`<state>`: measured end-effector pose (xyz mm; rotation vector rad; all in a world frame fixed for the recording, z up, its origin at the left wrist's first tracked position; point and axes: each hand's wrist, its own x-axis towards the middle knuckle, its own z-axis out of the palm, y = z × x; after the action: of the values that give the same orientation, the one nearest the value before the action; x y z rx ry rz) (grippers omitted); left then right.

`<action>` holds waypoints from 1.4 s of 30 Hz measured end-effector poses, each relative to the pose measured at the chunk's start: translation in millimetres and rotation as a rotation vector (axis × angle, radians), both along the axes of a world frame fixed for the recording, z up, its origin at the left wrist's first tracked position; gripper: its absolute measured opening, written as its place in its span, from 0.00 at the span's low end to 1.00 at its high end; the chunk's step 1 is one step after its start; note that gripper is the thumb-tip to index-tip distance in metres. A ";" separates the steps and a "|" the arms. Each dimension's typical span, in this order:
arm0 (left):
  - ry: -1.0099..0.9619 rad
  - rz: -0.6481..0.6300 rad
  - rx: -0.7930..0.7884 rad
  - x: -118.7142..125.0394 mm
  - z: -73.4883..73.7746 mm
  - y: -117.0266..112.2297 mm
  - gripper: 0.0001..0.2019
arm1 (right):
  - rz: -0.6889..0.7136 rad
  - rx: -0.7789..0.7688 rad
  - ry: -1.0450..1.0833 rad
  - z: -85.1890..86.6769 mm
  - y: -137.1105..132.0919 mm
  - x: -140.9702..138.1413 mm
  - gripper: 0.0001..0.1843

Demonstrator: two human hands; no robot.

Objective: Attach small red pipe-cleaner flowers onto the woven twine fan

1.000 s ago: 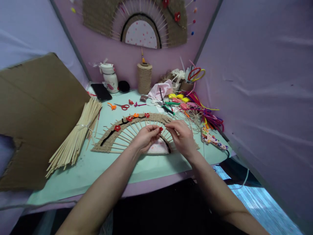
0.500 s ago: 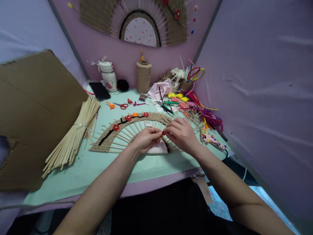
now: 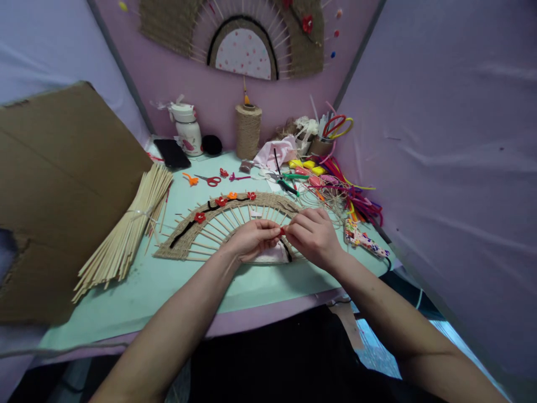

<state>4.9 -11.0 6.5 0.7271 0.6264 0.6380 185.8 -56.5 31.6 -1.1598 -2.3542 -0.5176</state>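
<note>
Purple cloth walls [image 3: 440, 140] enclose a bench [image 3: 168, 296] with a pale green top, and a large woven fan hangs on the back wall [image 3: 224, 92]. On the bench lies a smaller fan [image 3: 271, 200], its long axis running left to right and its arch turned away from the person. Three red flowers [image 3: 199, 218] and an orange one [image 3: 232, 196] sit along the left and upper part of its band. Above its inner half, a small red piece [image 3: 282, 230] is between the two hands. The left hand [image 3: 257, 238] pinches it from the left, thumb and fingers together; the right hand [image 3: 315, 238] meets it from the right, its fingers also closed on it. Neither hand is clearly nearer, since the fingertips almost meet there. The piece is too small and covered to show its long axis. Pliers [image 3: 289, 177] lie beyond the fan, and a patterned glue gun [image 3: 367, 242] lies right of the right hand.
</note>
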 end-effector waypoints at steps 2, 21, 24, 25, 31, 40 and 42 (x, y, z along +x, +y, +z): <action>0.000 0.009 0.026 0.3 0.9 -0.2 0.19 | -0.005 0.008 0.024 -0.4 -1.7 0.7 0.12; 0.059 0.269 0.412 6.3 -0.3 -2.0 0.14 | -0.058 -0.294 0.687 2.2 -2.8 -13.6 0.06; 0.119 0.277 0.486 5.7 -0.8 -2.0 0.12 | -0.087 -0.246 0.619 1.1 -3.1 -15.1 0.06; 0.146 0.281 0.514 5.3 -0.6 -2.0 0.10 | -0.106 -0.228 0.590 0.3 -3.5 -15.9 0.06; 0.263 0.294 0.620 4.2 0.1 -2.0 0.06 | -0.246 -0.152 0.457 -5.1 -6.0 -20.8 0.07; 0.115 0.340 0.449 8.6 -4.5 -0.5 0.11 | -0.124 -0.419 0.839 -0.8 -5.6 -13.3 0.07; 0.103 0.345 0.450 9.1 -5.5 -0.6 0.10 | -0.138 -0.424 0.878 -1.4 -6.7 -15.5 0.07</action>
<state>14.0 -11.6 1.0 1.0867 0.7196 1.0853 170.3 -63.2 30.2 -1.3621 -1.6379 0.4197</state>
